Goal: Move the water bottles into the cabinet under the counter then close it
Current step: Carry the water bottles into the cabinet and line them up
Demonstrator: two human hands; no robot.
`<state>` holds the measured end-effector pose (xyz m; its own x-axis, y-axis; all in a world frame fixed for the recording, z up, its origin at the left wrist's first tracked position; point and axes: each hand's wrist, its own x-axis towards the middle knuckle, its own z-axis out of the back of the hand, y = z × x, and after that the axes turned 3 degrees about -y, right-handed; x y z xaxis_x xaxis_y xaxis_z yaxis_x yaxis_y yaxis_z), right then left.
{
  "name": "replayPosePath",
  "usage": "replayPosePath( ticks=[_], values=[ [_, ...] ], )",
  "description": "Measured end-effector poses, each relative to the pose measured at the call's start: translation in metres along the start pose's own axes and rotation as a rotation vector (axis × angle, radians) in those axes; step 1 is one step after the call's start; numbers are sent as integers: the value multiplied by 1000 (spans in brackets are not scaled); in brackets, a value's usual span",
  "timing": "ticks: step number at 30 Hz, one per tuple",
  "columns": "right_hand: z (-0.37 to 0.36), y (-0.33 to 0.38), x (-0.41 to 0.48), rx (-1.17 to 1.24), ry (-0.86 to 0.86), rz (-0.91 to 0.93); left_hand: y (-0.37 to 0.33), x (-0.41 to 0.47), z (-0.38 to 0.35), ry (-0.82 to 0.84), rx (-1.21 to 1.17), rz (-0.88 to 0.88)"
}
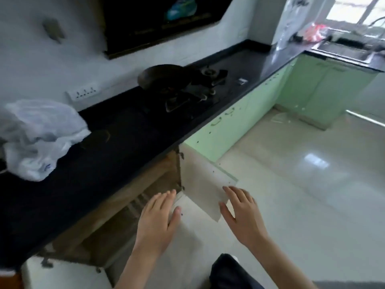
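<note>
Head camera looks down along a black table [116,155] that runs from the lower left of the frame to the upper right, its front edge overhanging the cabinet [125,205] below. The cabinet stands open. Its right-hand door [200,180] swings out over the floor [302,195], white inner face showing, hinged at the cabinet's right side. A second white door [62,276] juts out at the lower left. Between the two doors the opening is wide. The inside is brown, dim and blurred, with a wire rack near the middle, and I cannot make out water bottles in it. To the right of the open door the glossy floor stretches towards the pale green cabinet fronts [229,126].

The left hand [158,220] is held flat in front of the opening, grip open, fingers straight and close together, holding nothing; its fingertips lie near the door's lower hinge. The right hand [241,213] is at the door's lower free edge, grip open with fingers spread, thumb by the bottom corner; whether it touches the door I cannot tell.

On the table, a crumpled white plastic bag [39,136] sits at the left of the frame, and a dark wok [162,77] rests on the gas hob [200,86] farther up.
</note>
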<state>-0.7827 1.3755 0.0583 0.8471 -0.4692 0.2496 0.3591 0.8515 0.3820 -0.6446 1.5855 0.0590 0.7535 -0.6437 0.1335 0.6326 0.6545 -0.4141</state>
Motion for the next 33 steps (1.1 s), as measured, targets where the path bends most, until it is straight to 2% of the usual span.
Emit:
replayPosePath(
  ticks=[11,17,23,29,33],
  values=[
    [71,-174,-5,-65,-204,-389,-171,142,-83,94,-97,-439],
    [98,-298,18,-80,-185,-468,-288,215,-170,176,-133,-538],
    [153,-404,83,-91,-196,-479,-402,303,-206,171,-152,-635],
    [161,-495,177,-88,-260,-473,-447,416,-251,146,-175,-619],
    [129,-550,249,-94,-202,-484,-446,501,-295,188,-143,-615]
  ],
)
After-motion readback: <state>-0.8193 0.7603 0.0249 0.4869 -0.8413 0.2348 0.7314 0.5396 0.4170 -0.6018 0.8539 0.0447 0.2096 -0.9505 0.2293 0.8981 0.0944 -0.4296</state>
